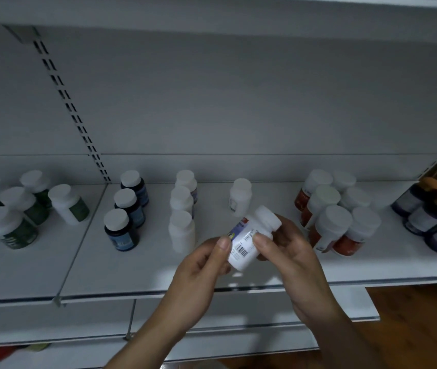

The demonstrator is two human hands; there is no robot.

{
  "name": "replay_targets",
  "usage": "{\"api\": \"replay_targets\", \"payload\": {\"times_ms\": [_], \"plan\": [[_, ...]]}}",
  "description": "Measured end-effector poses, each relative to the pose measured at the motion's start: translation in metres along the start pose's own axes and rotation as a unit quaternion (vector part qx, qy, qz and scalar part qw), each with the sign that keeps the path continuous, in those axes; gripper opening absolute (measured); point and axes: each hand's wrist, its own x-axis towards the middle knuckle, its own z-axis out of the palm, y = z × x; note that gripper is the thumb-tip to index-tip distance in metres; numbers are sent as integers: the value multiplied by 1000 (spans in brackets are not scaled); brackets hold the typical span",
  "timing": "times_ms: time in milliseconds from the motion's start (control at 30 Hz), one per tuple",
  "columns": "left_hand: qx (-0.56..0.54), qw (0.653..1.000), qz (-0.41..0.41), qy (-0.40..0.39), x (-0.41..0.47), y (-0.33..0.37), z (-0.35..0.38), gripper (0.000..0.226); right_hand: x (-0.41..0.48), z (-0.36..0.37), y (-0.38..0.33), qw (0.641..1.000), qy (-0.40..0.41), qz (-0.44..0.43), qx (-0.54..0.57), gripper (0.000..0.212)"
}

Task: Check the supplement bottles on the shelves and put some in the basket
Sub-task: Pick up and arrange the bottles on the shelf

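A white metal shelf [132, 262] runs across the view, backed by a grey rear panel [238, 102] with a slotted upright rail [70, 107]. A second white shelf [238, 310] projects below it, and brown wooden floor [411, 302] shows at lower right. Standing upright on the upper shelf, from left to right: white-capped green-labelled bottles [17, 230], a column of three dark blue bottles with white caps [121, 230], a column of three plain white bottles [182, 230], one single white bottle [240, 197], a cluster of white-capped red-labelled bottles [331, 230], and orange-capped purple-labelled bottles [435, 227]. The white plastic supplement bottle with a white cap [249, 241] is held above the front of the upper shelf, tilted, cap pointing up and to the right. Its label shows a barcode, fine print, and purple and red patches. The left hand [198, 267] and the right hand [292, 251] each have a grip closed around the bottle body, thumbs pressed on the label.
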Motion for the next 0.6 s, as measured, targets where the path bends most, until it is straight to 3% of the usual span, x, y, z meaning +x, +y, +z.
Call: {"api": "replay_targets", "payload": {"times_ms": [167,267,400,467,600], "plan": [[47,998,-1,-32,7,-4,-3,45,6,-1,5,997,-29,-6,-72,50],[82,997,6,-4,9,-12,-6,50,12,3,9,995,-27,-7,-96,45],[44,998,-22,42,4,-24,-8,52,37,4,19,992,94,-10,-88,33],[29,998,-39,49,0,-29,-10,56,58,5,30,979,143,-17,-148,48],[22,998,-41,49,-7,-34,-10,58,97,6,53,950,106,-1,-295,90]]}}
